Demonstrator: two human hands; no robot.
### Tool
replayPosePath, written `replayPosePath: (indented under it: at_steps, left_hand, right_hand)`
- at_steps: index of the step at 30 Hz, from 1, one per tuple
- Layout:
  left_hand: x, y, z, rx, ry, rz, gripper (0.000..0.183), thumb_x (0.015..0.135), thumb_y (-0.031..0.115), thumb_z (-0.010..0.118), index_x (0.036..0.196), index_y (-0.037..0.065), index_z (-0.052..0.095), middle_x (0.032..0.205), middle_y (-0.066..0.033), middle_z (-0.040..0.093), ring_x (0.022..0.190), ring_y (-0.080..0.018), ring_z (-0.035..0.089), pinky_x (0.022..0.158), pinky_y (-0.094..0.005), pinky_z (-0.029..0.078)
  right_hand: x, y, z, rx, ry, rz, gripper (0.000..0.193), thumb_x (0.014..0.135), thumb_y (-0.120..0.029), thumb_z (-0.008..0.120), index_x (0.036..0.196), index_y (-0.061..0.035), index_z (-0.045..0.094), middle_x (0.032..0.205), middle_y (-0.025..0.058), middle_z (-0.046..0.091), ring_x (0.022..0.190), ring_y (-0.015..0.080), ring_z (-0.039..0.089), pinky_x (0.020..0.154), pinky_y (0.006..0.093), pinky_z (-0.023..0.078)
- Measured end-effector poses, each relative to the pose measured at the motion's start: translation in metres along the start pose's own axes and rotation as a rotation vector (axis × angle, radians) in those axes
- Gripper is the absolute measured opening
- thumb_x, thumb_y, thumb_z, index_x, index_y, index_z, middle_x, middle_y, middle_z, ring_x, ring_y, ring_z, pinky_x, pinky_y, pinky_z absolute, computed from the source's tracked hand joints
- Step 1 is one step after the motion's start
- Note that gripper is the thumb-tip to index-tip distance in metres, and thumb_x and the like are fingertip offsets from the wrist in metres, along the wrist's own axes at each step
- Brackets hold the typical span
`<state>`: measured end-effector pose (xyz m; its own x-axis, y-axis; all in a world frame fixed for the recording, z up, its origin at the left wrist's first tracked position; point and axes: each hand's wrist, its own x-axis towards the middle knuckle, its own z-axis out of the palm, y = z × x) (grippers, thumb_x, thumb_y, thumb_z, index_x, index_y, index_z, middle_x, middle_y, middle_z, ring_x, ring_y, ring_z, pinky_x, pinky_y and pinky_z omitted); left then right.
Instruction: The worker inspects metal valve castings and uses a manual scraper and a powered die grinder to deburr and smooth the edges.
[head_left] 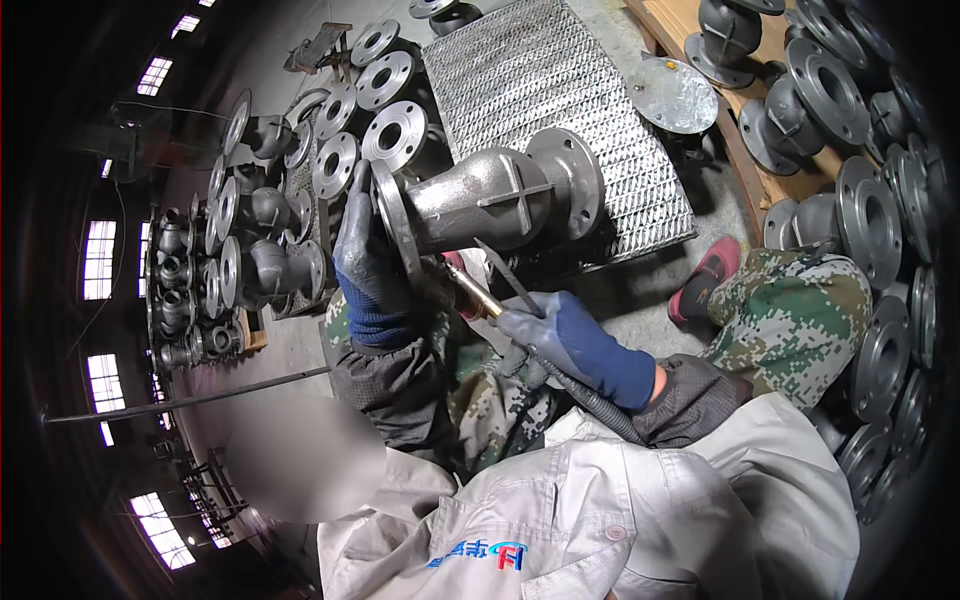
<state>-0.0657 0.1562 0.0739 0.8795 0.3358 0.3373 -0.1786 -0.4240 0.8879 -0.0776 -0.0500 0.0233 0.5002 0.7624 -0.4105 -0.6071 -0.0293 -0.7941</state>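
A grey cast-metal valve body point(475, 195) with a round flange at each end lies on its side at the near end of the mesh-topped bench point(535, 75). My left hand point(365, 250), in a blue-grey glove, is closed on the rim of its left flange point(393, 215). Below the casting, my gloved right hand point(565, 340) grips a slim air grinder point(474, 290) with a brass-coloured barrel. The grinder's front end is near that flange; its tip is hidden. A dark ribbed hose point(595, 400) trails from the hand. A thin flat metal bar point(508, 275) also sticks up from my right hand.
Several flanged castings point(385, 80) stand left of the bench, with more valve bodies point(268, 208) beyond. Others crowd a wooden pallet point(745, 95) on the right. A round metal disc point(675, 95) sits beside the bench. My knees and red shoe point(705, 280) are close below.
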Motion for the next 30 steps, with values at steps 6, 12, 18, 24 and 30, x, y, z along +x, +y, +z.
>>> replayPosePath:
  at_steps: [6, 12, 18, 24, 30]
  left_hand:
    - [-0.002, 0.002, 0.006, -0.256, 0.056, -0.129, 0.041, 0.102, 0.024, 0.033, 0.134, 0.0, 0.043, 0.091, -0.0072, 0.062, 0.077, -0.0123, 0.06, 0.067, -0.0262, 0.051]
    - [-0.001, -0.018, -0.015, -0.115, 0.007, -0.048, 0.036, 0.096, 0.013, 0.042, 0.126, -0.006, 0.047, 0.108, -0.0152, 0.058, 0.093, -0.0198, 0.059, 0.08, -0.0314, 0.048]
    - [-0.001, -0.003, -0.017, 0.5, -0.173, 0.19, 0.035, 0.087, -0.001, 0.049, 0.121, -0.01, 0.048, 0.105, -0.0151, 0.062, 0.088, -0.0204, 0.061, 0.074, -0.0299, 0.05]
    - [-0.005, 0.005, -0.005, 0.193, -0.044, 0.06, 0.047, 0.087, 0.005, 0.053, 0.133, -0.003, 0.043, 0.109, -0.0137, 0.062, 0.09, -0.0172, 0.06, 0.074, -0.0297, 0.05]
    - [-0.004, -0.016, -0.009, -0.843, -0.084, -0.254, 0.054, 0.098, 0.046, 0.036, 0.133, 0.007, 0.045, 0.124, -0.0124, 0.055, 0.105, -0.0208, 0.057, 0.09, -0.0361, 0.046]
  right_hand:
    - [-0.016, -0.031, 0.001, 0.149, 0.162, -0.19, 0.03, 0.093, -0.02, 0.054, 0.114, 0.0009, 0.06, 0.071, 0.0005, 0.061, 0.055, 0.0048, 0.055, 0.047, 0.0179, 0.043]
    - [-0.027, -0.016, 0.011, 0.027, -0.026, -0.205, 0.029, 0.09, -0.01, 0.057, 0.118, -0.0006, 0.059, 0.076, 0.0003, 0.062, 0.057, 0.0026, 0.053, 0.049, 0.0187, 0.041]
    - [-0.011, 0.023, 0.006, -0.14, 0.065, -0.435, 0.032, 0.091, -0.006, 0.056, 0.121, 0.0013, 0.056, 0.079, -0.0002, 0.061, 0.062, 0.0042, 0.053, 0.054, 0.0206, 0.044]
    - [-0.013, 0.001, 0.006, 0.0, 0.06, -0.308, 0.029, 0.088, -0.011, 0.061, 0.114, 0.0014, 0.06, 0.079, 0.0027, 0.062, 0.063, 0.0054, 0.056, 0.06, 0.0234, 0.049]
    - [0.012, -0.051, 0.017, 0.174, -0.121, -0.27, 0.032, 0.092, -0.021, 0.058, 0.116, -0.0003, 0.059, 0.07, 0.0066, 0.064, 0.05, 0.0053, 0.054, 0.046, 0.0175, 0.042]
